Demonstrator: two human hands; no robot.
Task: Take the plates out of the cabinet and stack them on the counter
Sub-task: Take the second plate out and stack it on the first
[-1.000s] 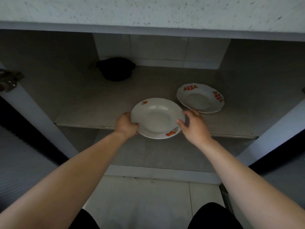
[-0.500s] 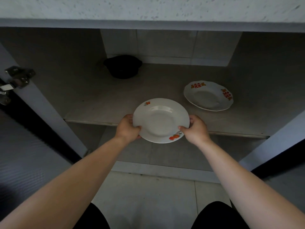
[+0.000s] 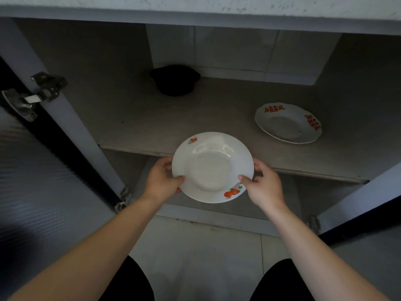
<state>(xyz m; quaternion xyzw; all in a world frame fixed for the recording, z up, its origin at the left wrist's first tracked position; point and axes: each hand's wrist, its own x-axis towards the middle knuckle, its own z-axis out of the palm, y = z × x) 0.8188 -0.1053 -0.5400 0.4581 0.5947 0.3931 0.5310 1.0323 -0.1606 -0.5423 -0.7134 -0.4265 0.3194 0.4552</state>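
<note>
Before the shelf (image 3: 152, 131), left hand (image 3: 160, 181) and right hand (image 3: 263, 189) grip a round, glossy plate (image 3: 211, 168) — fruit-printed.

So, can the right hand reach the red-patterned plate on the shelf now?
Probably not yet: the right hand grips the fruit plate with the left hand. Nothing on the shelf blocks the red-patterned plate otherwise.

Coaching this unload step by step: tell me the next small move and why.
Probably draw the fruit-print plate back and up toward the counter: left hand and right hand grip its rim, and much of it overhangs the shelf edge.
</note>
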